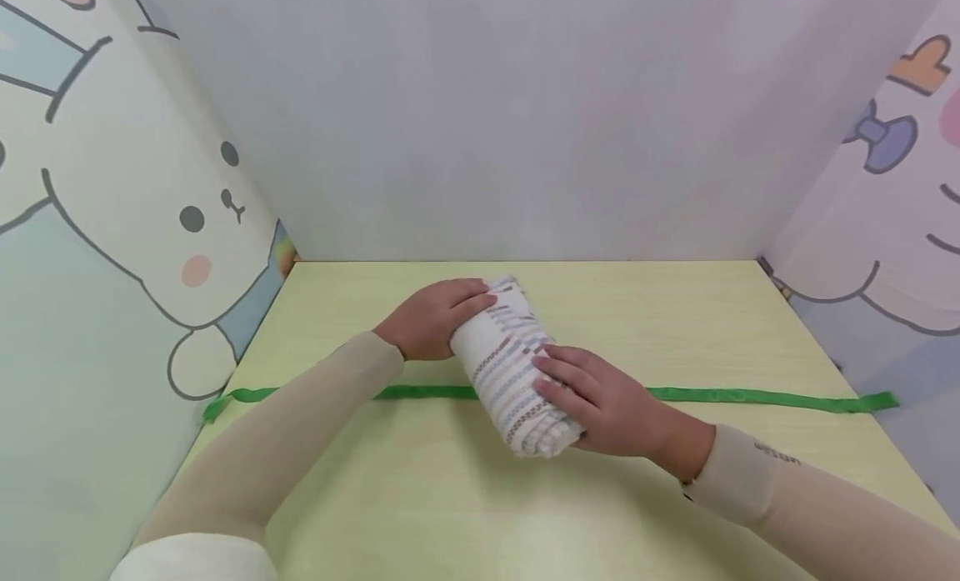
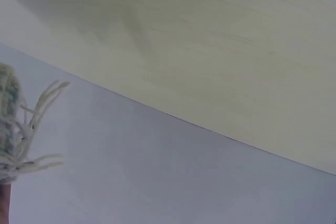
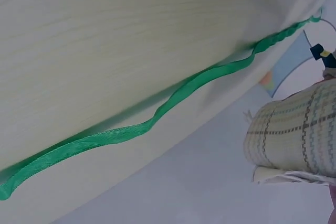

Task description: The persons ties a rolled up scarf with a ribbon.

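A white woven cloth (image 1: 510, 373) with blue, brown and pinkish stripes is folded into a thick, roll-like bundle. It slants between both hands over the table, with a shadow below it. My left hand (image 1: 437, 318) grips its upper left end, fingers over the top. The right hand (image 1: 611, 402) holds the lower right side, fingers spread across the stripes and the thumb hidden. Loose fringe of the cloth (image 2: 37, 124) shows at the edge of the left wrist view. Layered folds of the cloth (image 3: 294, 135) appear in the right wrist view.
A pale wood-grain table (image 1: 420, 498) lies below. Across it runs a green ribbon (image 1: 742, 396), passing behind the cloth. A plain grey-white wall (image 1: 510, 122) rises at the back, and side panels carry cartoon prints, including a rabbit (image 1: 142, 172) on the left.
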`<state>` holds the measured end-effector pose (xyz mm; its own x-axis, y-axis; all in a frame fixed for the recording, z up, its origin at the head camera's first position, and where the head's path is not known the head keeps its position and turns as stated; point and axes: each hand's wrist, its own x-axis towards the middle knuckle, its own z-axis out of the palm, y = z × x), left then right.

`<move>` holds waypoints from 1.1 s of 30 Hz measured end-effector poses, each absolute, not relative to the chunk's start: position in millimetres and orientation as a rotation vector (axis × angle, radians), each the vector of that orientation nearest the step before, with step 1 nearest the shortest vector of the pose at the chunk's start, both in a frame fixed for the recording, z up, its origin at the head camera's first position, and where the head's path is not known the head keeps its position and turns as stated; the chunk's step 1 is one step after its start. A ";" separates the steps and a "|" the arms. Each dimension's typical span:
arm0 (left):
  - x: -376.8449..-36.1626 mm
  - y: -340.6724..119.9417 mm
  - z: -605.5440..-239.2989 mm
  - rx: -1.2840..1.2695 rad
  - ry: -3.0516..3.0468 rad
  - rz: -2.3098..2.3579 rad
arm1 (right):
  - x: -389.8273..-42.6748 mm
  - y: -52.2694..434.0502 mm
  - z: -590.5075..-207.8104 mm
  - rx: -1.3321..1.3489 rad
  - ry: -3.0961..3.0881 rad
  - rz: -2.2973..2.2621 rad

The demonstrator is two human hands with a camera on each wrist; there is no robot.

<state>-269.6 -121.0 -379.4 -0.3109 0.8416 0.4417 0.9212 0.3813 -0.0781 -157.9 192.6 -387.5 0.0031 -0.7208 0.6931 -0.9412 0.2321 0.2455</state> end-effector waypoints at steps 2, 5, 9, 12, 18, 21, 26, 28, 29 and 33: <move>-271.9 -118.1 -378.6 -1.537 -2.239 -0.234 | -157.3 193.0 -389.0 1.552 -1.755 0.336; -276.0 -112.8 -377.3 -1.562 -2.250 -0.185 | -155.4 194.1 -389.7 1.560 -1.755 0.261; -279.9 -103.8 -374.9 -1.595 -2.269 -0.119 | -151.9 198.0 -389.1 1.560 -1.780 0.131; -282.7 -96.3 -373.8 -1.624 -2.283 -0.052 | -149.0 200.1 -389.9 1.550 -1.797 0.055; -288.5 -81.8 -373.0 -1.718 -2.254 0.116 | -140.9 200.2 -395.3 1.506 -1.824 -0.053; -291.1 -75.9 -373.4 -1.767 -2.212 0.141 | -137.0 199.6 -398.5 1.489 -1.836 -0.081; -295.7 -69.6 -378.7 -1.815 -2.126 0.128 | -133.6 198.0 -404.5 1.469 -1.793 -0.128; -296.7 -68.7 -382.7 -1.835 -2.095 0.112 | -131.9 197.0 -407.9 1.469 -1.782 -0.145; -296.8 -68.4 -384.8 -1.843 -2.084 0.107 | -130.9 196.6 -409.8 1.470 -1.782 -0.151; -296.1 -67.3 -392.4 -1.860 -2.082 0.125 | -127.1 195.2 -416.7 1.478 -1.810 -0.166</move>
